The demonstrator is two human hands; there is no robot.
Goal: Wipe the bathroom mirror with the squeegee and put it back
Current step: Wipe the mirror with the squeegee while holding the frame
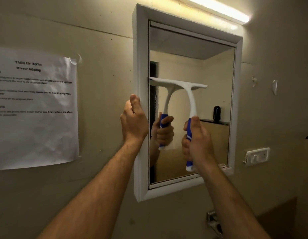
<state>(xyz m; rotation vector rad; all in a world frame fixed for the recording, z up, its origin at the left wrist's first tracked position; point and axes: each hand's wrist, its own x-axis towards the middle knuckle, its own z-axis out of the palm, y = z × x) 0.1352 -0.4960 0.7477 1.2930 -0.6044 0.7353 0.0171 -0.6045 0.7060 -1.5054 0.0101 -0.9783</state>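
We face a beige wall (pixel 105 40) with a taped paper notice (pixel 34 107), a glowing tube light (pixel 217 9) and a switch plate (pixel 257 156).

Printed paper sheet (pixel 35 107), taped to the beige wall (pixel 105 49) at far left, creased; heading reads "TASK ID: 3078 / Mirror Wiping" (body text too blurred to read). Tube light (pixel 217 9), lit, mounted along the wall at top. White switch plate (pixel 257 156), low on the right. Two scraps of clear tape (pixel 275 87) stuck above it. Metal fitting (pixel 214 221), possibly a tap, at bottom edge.
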